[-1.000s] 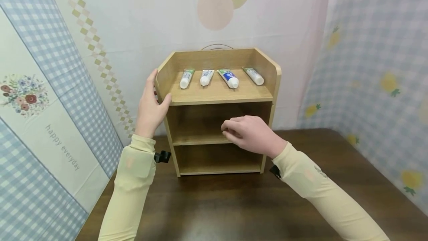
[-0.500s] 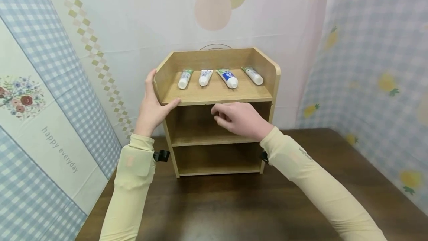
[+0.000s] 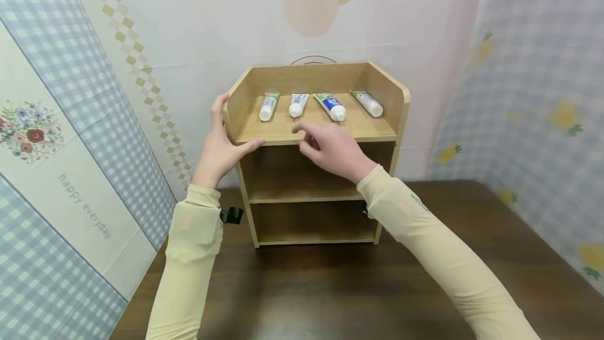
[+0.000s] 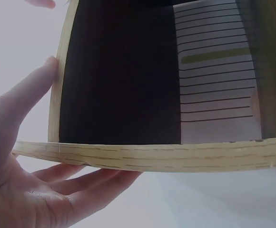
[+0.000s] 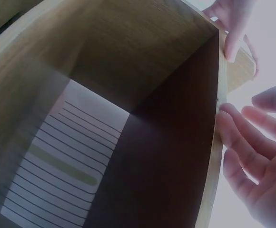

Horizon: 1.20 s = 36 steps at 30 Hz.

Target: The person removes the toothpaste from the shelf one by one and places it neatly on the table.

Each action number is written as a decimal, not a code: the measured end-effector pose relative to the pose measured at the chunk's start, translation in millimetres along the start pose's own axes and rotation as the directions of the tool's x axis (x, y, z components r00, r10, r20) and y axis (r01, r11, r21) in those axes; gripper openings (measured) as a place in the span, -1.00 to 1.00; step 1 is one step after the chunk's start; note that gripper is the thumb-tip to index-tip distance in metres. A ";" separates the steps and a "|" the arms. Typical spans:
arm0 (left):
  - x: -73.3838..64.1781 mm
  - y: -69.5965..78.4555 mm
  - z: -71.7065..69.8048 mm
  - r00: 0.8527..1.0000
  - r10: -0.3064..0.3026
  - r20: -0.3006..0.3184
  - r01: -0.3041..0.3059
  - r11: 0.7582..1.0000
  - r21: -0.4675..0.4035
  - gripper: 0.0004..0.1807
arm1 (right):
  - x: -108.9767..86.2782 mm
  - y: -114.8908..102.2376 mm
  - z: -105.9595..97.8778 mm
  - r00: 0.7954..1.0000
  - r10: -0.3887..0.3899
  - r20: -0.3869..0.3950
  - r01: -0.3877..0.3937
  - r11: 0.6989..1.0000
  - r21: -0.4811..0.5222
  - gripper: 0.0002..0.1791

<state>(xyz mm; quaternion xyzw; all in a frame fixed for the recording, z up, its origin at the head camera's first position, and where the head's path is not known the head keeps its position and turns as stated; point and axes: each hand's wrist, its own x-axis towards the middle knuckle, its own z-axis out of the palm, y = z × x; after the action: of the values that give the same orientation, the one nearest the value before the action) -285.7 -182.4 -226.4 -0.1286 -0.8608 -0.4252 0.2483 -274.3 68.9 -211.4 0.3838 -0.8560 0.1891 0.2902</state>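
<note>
A light wooden shelf unit (image 3: 309,78) stands upright on the table, with several toothpaste tubes laid in a row on its top board, white caps toward me. The second tube from the right has a blue label (image 3: 332,103). My left hand (image 3: 218,153) grips the unit's upper left side, fingers along the outside of the panel and thumb over the front edge. My right hand (image 3: 334,150) is at the front edge of the top board, below the tubes, holding nothing. In the right wrist view its bent fingers (image 5: 245,147) are right at that edge.
Two lower compartments (image 3: 311,224) open toward the front. The dark brown table (image 3: 302,287) extends before the unit. A printed cloth (image 3: 226,20) hangs close behind, with checked cloth at left and right.
My right hand has risen and moved slightly left, from in front of the middle compartment to the top board's front edge. My left thumb has slid right along that edge.
</note>
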 end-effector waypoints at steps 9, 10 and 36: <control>-0.9 -1.5 -1.0 1.000 0.013 0.024 -0.012 1.000 -0.029 0.25 | 31.9 -9.2 -3.2 0.999 0.031 0.031 -0.029 0.999 -0.044 -0.78; -1.4 -1.5 -1.3 1.000 0.012 0.028 -0.012 0.999 -0.031 0.26 | 35.8 -10.2 -3.6 0.998 0.038 0.048 -0.035 0.998 -0.050 -0.78; -4.8 -0.4 -0.3 1.000 -0.005 0.005 0.005 0.999 -0.049 0.16 | 104.9 -4.8 16.1 0.921 0.136 0.364 -0.087 0.985 -0.148 -0.65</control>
<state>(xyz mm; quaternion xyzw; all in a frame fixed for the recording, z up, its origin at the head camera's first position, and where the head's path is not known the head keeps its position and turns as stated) -281.8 -182.9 -229.1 -0.1336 -0.8510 -0.4465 0.2420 -332.6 -0.4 -155.7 0.3437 -0.9264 0.0736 0.1351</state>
